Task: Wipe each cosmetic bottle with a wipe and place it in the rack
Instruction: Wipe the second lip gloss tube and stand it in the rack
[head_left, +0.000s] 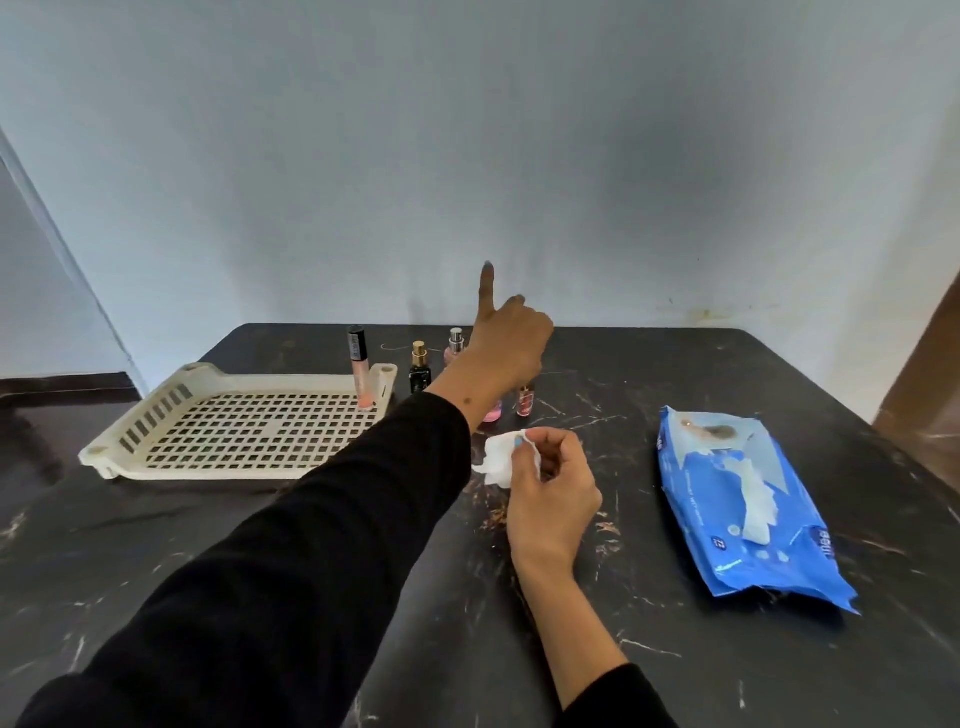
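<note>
1. Both hands were over the dark marble-patterned table. The left hand, reaching out of a black sleeve, hovered above the cluster of bottles with its index finger pointing straight up and the other fingers curled in; no bottle was visibly in its grip, though its palm side was hidden, so I could not tell for sure.
2. The right hand pinched a crumpled white wet wipe between thumb and fingertips, near the table's middle and just in front of the bottles.
3. Under and behind the left wrist stood the bottles not yet racked: a black square bottle with a gold cap, a pale pink bottle with a silver cap, a small pink nail-polish bottle partly hidden by the wrist, and a small red nail-polish bottle.
4. To the left lay the cream perforated plastic rack. One tall peach lip-gloss tube with a black cap stood upright at its far right corner (seemingly inside the rim).
5. To the right lay the blue wet-wipe packet, a fresh wipe poking from its opening.
6. By my judgement the task was early: one item racked, four to wipe and place.
</note>
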